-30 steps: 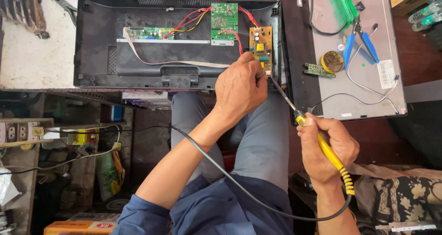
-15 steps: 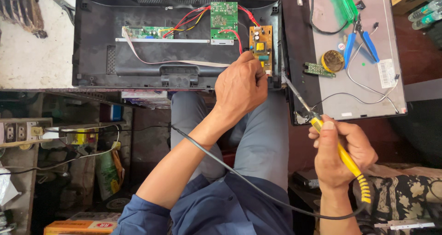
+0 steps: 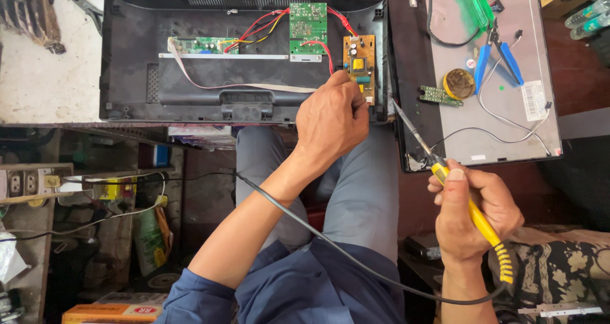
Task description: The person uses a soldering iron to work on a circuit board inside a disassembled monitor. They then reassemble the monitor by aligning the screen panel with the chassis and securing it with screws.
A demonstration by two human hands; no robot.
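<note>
My left hand rests with curled fingers on the lower edge of an orange circuit board inside an opened black monitor back; what the fingertips pinch is hidden. My right hand grips a yellow-handled soldering iron like a pen. Its metal tip points up-left, close to the black frame edge right of the board and clear of it. The iron's black cable loops across my lap. A green circuit board with red and yellow wires sits above the orange one.
To the right lies a grey metal panel carrying blue-handled pliers, a green-handled screwdriver, a round solder tin and a small green board. A white worktop is left; cluttered shelves with a socket strip below.
My right hand has drawn the soldering iron away from the orange board, moving right and down. The left hand has stayed on the board.
</note>
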